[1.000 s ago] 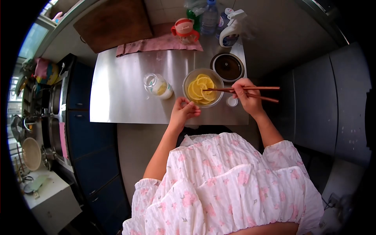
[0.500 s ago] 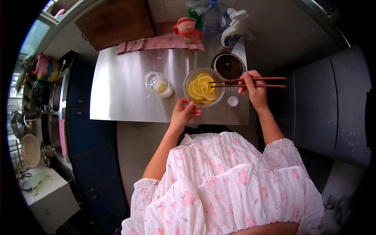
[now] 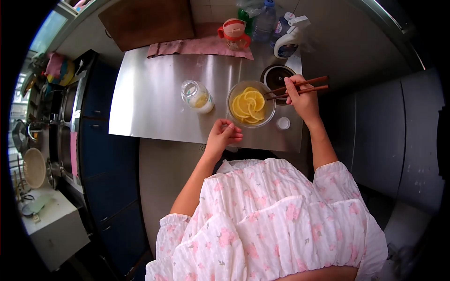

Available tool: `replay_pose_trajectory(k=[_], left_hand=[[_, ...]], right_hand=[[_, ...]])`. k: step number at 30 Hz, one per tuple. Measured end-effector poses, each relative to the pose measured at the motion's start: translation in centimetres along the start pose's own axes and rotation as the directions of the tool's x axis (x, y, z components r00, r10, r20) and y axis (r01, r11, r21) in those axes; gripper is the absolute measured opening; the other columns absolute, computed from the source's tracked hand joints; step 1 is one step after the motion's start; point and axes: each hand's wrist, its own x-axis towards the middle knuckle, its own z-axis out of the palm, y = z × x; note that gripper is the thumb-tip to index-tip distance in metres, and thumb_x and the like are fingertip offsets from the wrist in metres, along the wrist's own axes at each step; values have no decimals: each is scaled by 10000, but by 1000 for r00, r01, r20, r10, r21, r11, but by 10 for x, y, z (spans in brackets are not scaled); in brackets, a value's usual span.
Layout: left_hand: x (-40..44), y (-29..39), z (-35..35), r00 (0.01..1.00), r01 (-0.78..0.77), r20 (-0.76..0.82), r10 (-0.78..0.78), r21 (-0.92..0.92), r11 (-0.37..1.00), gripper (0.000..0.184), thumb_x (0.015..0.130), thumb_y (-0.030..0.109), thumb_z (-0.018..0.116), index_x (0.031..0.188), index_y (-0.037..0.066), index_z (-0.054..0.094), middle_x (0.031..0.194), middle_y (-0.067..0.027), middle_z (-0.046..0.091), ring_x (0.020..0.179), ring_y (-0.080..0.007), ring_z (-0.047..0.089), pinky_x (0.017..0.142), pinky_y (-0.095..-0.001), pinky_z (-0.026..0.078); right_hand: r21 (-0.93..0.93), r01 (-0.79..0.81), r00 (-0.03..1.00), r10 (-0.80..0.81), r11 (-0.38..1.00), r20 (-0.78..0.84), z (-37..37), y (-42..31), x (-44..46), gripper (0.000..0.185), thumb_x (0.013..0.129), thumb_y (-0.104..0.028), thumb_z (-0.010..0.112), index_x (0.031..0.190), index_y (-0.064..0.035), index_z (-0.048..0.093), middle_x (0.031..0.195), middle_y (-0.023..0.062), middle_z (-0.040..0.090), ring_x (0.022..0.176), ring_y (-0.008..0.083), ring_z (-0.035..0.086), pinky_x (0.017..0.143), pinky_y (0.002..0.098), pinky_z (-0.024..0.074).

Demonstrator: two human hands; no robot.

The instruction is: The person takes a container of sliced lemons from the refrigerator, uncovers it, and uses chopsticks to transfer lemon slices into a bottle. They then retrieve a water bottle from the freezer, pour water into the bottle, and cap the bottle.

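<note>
My right hand (image 3: 302,96) grips a pair of brown chopsticks (image 3: 309,89); their tips are at the right rim of a clear bowl (image 3: 269,112). Several lemon slices (image 3: 248,104) overlap inside the bowl. Just below and left of the bowl is my left hand (image 3: 224,136), its fingers curled with the thumb against them; whether anything small is between them is hidden. A glass jar (image 3: 198,97) with white and yellow contents lies or leans left of the bowl. A small white cap (image 3: 283,123) sits at the bowl's lower right.
Behind the chopsticks is a dark round container (image 3: 277,77). A red-handled cup (image 3: 234,33) stands on a pink cloth (image 3: 199,47) at the back of the metal table (image 3: 150,103). A cutting board (image 3: 147,23), a plastic bottle (image 3: 264,21) and a spray bottle (image 3: 288,37) are there too.
My right hand has lifted the chopsticks from over the lemon slices to the bowl's right rim. My left hand keeps its curled pose near the bowl. The whole view has shifted and turned slightly.
</note>
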Motion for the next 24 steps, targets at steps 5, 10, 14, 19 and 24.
replay_pose_trajectory(k=[5,10,14,19,24], left_hand=[[-1,1,4,1000,11,-4,-11,-4,1000,223,920,193,517,1035,29,420,906,-125,589,795,-199,619,732,-306,533],[2,3,7,1000,22,22,-22,-17,1000,236,917,200,524,1047,33,419,912,-125,592,800,-202,618,731,-309,532],[-1,2,5,999,24,26,-24,-13,1000,241,915,195,525,1051,29,417,917,-129,592,794,-204,618,726,-307,531],[-11,7,-13,975,-93,-193,112,107,990,324,872,206,599,1051,9,415,964,-133,565,798,-208,608,719,-295,516],[-3,39,-30,506,-262,-346,790,811,523,561,747,233,735,1147,20,405,1040,-138,549,853,-266,590,719,-350,481]], right_hand=[[193,-242,965,214,951,151,3,38,26,212,909,-226,543,803,-44,525,617,26,537,434,80,520,384,192,400],[355,-382,924,346,853,163,12,50,24,205,907,-245,547,823,-61,512,622,34,543,429,93,529,376,191,402],[318,-443,897,410,838,167,5,55,19,246,874,-311,597,886,-78,518,697,28,553,466,82,534,393,183,407],[178,-546,823,484,819,296,-9,42,3,343,847,-356,625,1000,-78,496,793,25,545,577,78,547,444,188,426],[111,-604,747,513,789,424,-34,53,-24,369,850,-306,625,1076,-55,476,824,31,540,623,87,545,487,206,439]])
